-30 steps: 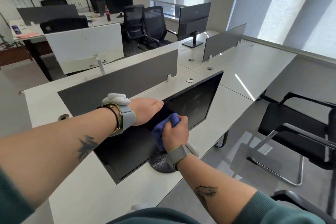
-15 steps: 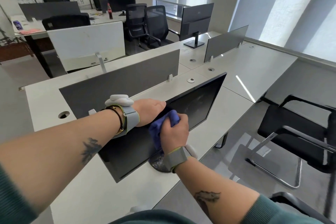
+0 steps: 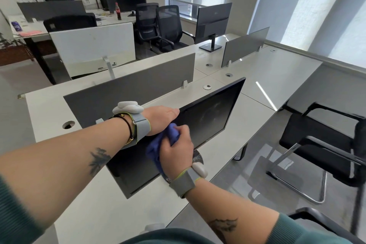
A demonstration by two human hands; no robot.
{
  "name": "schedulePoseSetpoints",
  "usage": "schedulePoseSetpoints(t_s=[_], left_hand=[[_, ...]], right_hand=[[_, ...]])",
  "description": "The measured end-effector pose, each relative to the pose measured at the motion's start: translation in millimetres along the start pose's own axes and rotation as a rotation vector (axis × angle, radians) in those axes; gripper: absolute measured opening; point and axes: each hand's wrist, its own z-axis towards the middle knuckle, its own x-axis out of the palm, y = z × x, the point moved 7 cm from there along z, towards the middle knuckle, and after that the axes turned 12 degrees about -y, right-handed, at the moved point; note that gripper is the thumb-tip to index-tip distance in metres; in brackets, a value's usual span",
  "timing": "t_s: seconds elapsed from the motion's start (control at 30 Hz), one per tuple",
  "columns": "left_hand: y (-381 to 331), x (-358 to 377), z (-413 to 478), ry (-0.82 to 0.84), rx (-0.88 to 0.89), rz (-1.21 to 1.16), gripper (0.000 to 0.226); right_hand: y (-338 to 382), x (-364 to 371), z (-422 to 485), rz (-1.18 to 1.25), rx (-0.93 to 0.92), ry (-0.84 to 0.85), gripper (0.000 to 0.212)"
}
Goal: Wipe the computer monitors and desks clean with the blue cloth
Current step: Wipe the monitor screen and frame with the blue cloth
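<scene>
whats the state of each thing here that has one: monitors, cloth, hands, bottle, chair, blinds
near monitor, screen dark, tilted back
blue cloth, bunched up, pressed on the screen
left hand, rests on the near monitor's top edge
right hand, grips the blue cloth
far monitor, upright on its stand, back to the camera
cola bottle, upright
black chair, empty
blinds, lowered

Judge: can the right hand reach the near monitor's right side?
Probably yes: the right hand, gripping the blue cloth, is at the monitor, nothing stands before its right part, the left hand rests on its top edge.
</scene>
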Motion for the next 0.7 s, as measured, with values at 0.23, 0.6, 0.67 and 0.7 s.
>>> schedulePoseSetpoints(t_s=[0.23,0.6,0.67,0.7], left_hand=[[1.1,-0.2,-0.7,-0.009,-0.071,-0.011,0.053],[-4.3,-3.5,-4.7,0.022,-0.034,0.037,0.051],[-6.3,-2.3,-5.4,0.037,-0.03,0.094,0.048],[-6.0,-2.6,-4.6,0.042,-0.039,0.118,0.047]], right_hand=[[-25.8,-25.0,39.4,-0.055,0.144,-0.165,0.012],[-18.9,-25.9,46.2,-0.036,0.026,-0.118,0.013],[-13.1,-35.8,67.4,0.01,0.039,-0.23,0.01],[-8.4,-35.5,70.2,0.031,0.022,-0.245,0.008]])
